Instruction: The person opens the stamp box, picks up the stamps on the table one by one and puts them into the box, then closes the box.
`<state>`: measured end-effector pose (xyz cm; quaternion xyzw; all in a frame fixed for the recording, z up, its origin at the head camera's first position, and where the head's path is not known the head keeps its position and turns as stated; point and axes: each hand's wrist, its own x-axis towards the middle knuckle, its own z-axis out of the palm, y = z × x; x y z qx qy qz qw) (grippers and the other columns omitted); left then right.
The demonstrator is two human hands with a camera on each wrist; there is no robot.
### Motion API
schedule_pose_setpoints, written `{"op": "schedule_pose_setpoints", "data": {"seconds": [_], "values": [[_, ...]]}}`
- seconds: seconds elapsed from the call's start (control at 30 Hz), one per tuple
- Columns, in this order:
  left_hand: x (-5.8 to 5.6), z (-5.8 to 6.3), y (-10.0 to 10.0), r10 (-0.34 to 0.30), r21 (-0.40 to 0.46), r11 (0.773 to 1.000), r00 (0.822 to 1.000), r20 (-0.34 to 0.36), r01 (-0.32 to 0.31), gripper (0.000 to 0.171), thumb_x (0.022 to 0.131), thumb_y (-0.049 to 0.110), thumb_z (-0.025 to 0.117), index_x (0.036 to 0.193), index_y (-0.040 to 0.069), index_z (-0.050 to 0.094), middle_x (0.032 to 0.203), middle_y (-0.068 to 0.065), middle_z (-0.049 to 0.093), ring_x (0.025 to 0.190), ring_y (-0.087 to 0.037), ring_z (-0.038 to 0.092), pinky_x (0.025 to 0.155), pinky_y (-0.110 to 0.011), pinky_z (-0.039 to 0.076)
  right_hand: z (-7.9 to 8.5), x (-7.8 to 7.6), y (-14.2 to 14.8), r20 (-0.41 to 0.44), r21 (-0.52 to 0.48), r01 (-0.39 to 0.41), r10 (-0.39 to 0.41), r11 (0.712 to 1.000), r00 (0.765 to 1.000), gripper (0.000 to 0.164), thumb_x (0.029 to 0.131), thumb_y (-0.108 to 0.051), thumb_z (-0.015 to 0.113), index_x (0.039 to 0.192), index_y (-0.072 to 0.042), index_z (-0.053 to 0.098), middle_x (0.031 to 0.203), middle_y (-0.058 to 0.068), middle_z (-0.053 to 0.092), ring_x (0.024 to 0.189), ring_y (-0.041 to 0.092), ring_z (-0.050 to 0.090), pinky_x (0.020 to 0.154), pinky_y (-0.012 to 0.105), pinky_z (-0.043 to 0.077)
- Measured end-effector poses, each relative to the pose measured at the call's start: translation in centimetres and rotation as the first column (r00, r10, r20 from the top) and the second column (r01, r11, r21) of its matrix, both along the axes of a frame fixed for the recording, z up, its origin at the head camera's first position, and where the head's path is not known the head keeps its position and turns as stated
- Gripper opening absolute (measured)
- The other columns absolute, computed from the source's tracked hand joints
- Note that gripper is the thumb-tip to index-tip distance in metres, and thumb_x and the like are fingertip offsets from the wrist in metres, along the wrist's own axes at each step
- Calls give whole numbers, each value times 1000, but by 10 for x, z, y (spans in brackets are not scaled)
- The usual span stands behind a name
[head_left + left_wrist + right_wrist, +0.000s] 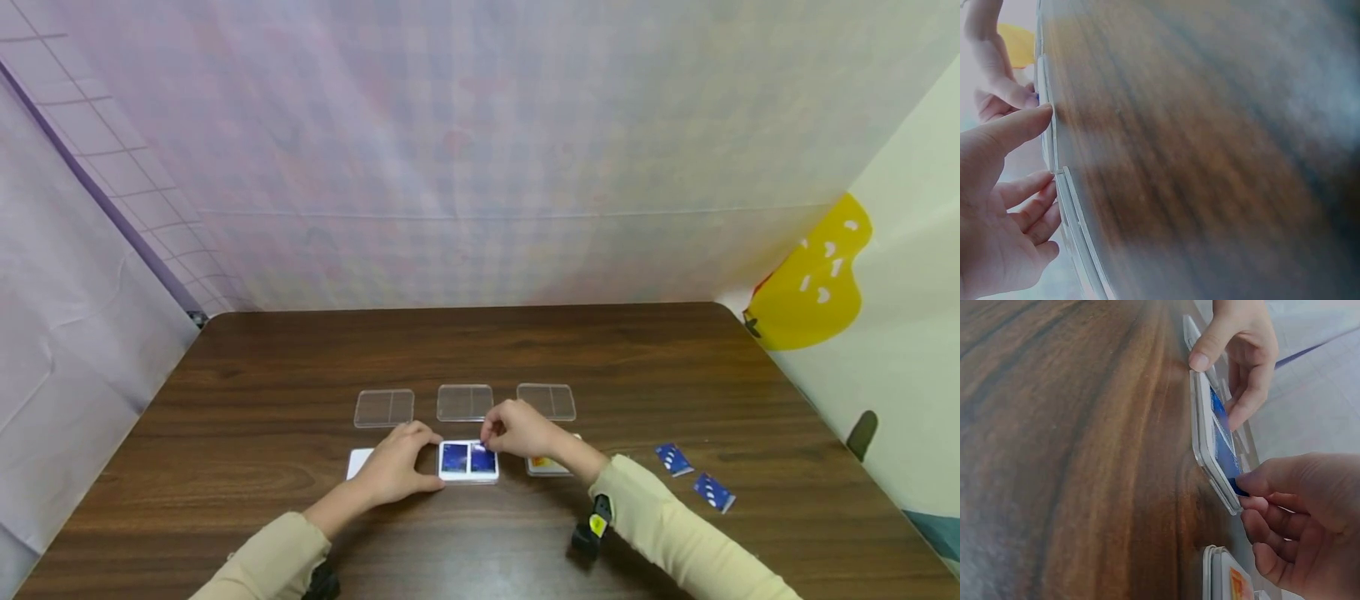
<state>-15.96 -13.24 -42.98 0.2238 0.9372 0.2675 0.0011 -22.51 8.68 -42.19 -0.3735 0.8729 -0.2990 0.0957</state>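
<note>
A shallow white case (468, 478) sits in the middle, a blue card (454, 457) in its left compartment. My left hand (397, 468) holds the case at its left end, thumb on the near corner and forefinger at the far one. Over the right compartment, my right hand (522, 428) pinches the edge of a second blue card (1229, 460) between thumb and forefinger. That card lies in or just over the compartment; whether it is fully down I cannot tell. My right forearm partly covers another case (542, 470) with a yellow and red picture.
Three clear lids, the left (384, 408), middle (465, 402) and right (547, 401), lie in a row behind the cases. Two blue packets with white marks, one farther (673, 459) and one nearer (714, 492), lie at right. A white case (358, 461) shows beside my left hand.
</note>
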Motion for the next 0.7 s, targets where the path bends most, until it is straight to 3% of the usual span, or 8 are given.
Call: {"op": "schedule_pose_setpoints", "data": {"seconds": [0.43, 0.7], "values": [[1, 1, 1, -1, 7, 1000, 1000, -11, 2, 53, 65, 27, 79, 107, 0, 61, 102, -7, 57, 100, -25, 51, 88, -42, 43, 0, 5, -1, -95, 19, 22, -20, 1000, 995, 6, 71, -5, 68, 70, -11, 65, 63, -9, 57, 58, -2, 47, 55, 15, 41], [3, 4, -9, 24, -15, 1000, 1000, -3, -24, 62, 64, 33, 79, 112, -1, 58, 109, -10, 56, 103, -27, 51, 89, -42, 43, 8, 5, 12, -90, -79, -59, 51, 995, 995, 5, 75, -5, 66, 74, -9, 65, 69, -6, 60, 62, -1, 50, 58, 16, 45]]}}
